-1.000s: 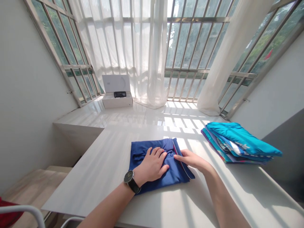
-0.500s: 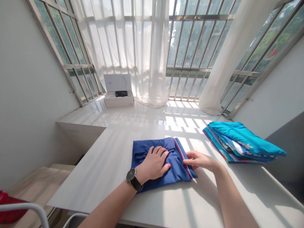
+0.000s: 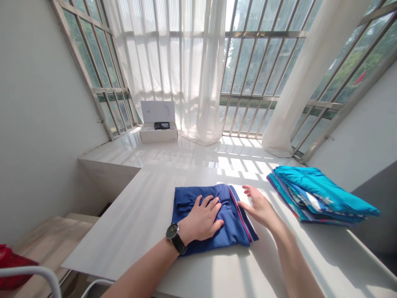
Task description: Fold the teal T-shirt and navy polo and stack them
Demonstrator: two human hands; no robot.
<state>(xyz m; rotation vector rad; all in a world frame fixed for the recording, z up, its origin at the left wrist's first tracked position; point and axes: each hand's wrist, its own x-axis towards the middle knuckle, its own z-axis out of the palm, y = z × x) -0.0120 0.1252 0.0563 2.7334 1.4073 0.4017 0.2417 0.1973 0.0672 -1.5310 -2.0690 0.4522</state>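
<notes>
A folded navy-blue garment (image 3: 198,194) lies on the white table (image 3: 139,231), with a red and white stripe along its right edge. My left hand (image 3: 204,217), a black watch (image 3: 175,238) on its wrist, rests flat on the middle of the cloth with fingers spread. At the striped edge is my right hand (image 3: 259,207), its thumb near or against the trim and its fingers apart. I see nothing held in it.
A stack of folded clothes (image 3: 322,194), turquoise on top, sits at the table's right. On the window ledge stands an open white box (image 3: 159,135) holding a black device (image 3: 161,126). Sheer curtains (image 3: 198,82) hang before barred windows. A red item (image 3: 14,269) is at lower left.
My right hand has let go of the garment's striped edge and its fingers have opened and lifted. My left hand stays on the cloth. The view has tipped slightly.
</notes>
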